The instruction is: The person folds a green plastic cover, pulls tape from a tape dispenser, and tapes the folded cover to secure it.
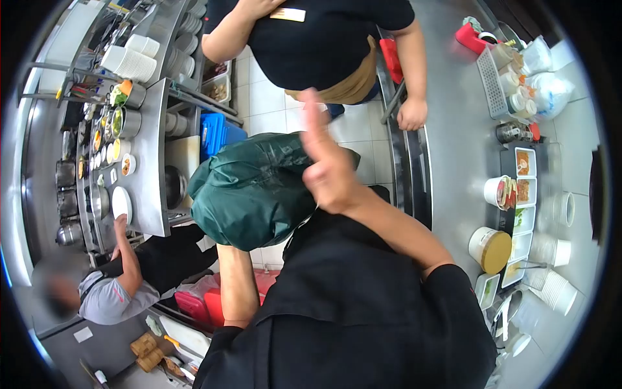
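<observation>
A bundle of dark green, shiny fabric (259, 185) hangs bunched in front of my body; whether it is an apron or a bag, I cannot tell. My left forearm goes up under its lower edge, and the fabric covers my left hand entirely. At the bundle's right side, my right hand (329, 172) is raised, slightly blurred. One finger stretches away from me and another digit stands apart from it; nothing shows in this hand. The remaining fingers are hard to make out. My right hand overlaps the fabric in view, but contact is unclear.
Facing me stands a person in a black shirt (311, 45), one fist by the right steel counter (447, 168). At left, another person (123, 285) reaches to a white plate (122, 205). A blue crate (219, 133) and red containers (214, 305) stand low down.
</observation>
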The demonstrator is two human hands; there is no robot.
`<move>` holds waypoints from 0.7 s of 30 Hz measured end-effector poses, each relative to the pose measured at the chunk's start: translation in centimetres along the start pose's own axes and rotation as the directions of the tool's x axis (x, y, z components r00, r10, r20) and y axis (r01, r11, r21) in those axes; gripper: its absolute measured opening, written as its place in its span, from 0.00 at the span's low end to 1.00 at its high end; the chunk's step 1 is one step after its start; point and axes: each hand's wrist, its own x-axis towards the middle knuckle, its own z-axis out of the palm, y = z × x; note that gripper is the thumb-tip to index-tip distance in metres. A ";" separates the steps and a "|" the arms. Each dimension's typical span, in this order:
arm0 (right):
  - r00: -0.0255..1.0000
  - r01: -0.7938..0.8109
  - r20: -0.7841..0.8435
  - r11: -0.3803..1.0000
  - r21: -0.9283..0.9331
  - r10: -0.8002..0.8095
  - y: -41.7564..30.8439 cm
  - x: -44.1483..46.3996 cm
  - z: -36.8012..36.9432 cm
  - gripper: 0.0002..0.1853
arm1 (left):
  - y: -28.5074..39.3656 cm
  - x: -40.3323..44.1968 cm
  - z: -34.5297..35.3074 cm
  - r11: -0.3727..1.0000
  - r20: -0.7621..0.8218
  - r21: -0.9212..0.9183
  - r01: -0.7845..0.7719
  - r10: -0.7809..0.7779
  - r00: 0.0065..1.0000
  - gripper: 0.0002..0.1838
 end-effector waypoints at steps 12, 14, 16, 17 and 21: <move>0.934 -0.066 0.355 0.994 0.090 0.030 1.8 -0.4 3.1 0.46 | 1.1 1.0 -1.3 0.996 -0.019 -0.081 0.043 -0.045 0.999 0.14; 0.995 -0.093 0.058 0.984 0.151 0.085 1.9 -0.1 -0.4 0.45 | 1.3 1.0 -1.6 0.995 -0.037 -0.087 0.049 -0.053 0.998 0.14; 0.985 -0.099 -0.126 0.986 0.131 0.116 2.4 0.0 -1.2 0.45 | 1.6 1.2 -2.1 0.994 -0.048 -0.098 0.053 -0.057 0.997 0.14; 0.996 -0.086 -0.032 0.993 0.084 0.089 2.8 -0.3 -0.1 0.45 | 1.8 1.2 -2.2 0.993 -0.049 -0.102 0.055 -0.060 0.997 0.14; 0.952 -0.001 0.305 0.991 -0.131 0.042 3.9 -1.4 4.2 0.42 | 2.0 1.3 -2.2 0.992 -0.039 -0.111 0.064 -0.068 0.997 0.14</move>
